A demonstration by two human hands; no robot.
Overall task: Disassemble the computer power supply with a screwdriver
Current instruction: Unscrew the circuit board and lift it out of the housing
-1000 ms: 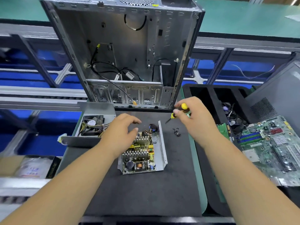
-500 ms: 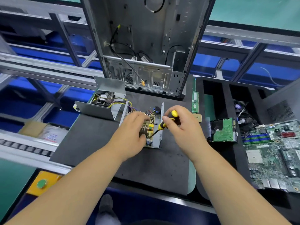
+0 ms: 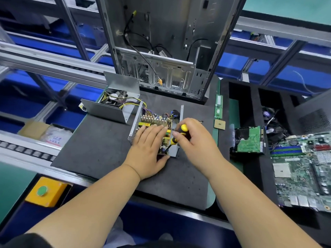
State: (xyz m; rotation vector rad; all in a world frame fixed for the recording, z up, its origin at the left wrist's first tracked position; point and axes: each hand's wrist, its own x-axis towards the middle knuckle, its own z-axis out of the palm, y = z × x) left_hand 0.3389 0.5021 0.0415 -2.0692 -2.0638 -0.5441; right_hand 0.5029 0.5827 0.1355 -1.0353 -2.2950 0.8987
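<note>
Beneath the left hand (image 3: 149,151), fingers lying flat and spread, the power supply (image 3: 157,129) tray is sitting on the tabletop (image 3: 100,147), circuit board still seated. Beside them, right hand (image 3: 195,140) fingers are closing round the screwdriver (image 3: 176,137), tip angling into the board's near corner. Beyond the fingertips, the removed cover (image 3: 114,102) with fan is resting: casing opened, board screws seemingly remaining.

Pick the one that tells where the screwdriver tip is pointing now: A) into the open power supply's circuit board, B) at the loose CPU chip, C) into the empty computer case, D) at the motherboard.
A: the right hand angles the yellow-and-black screwdriver down into the power supply board, which the left hand steadies.
</note>
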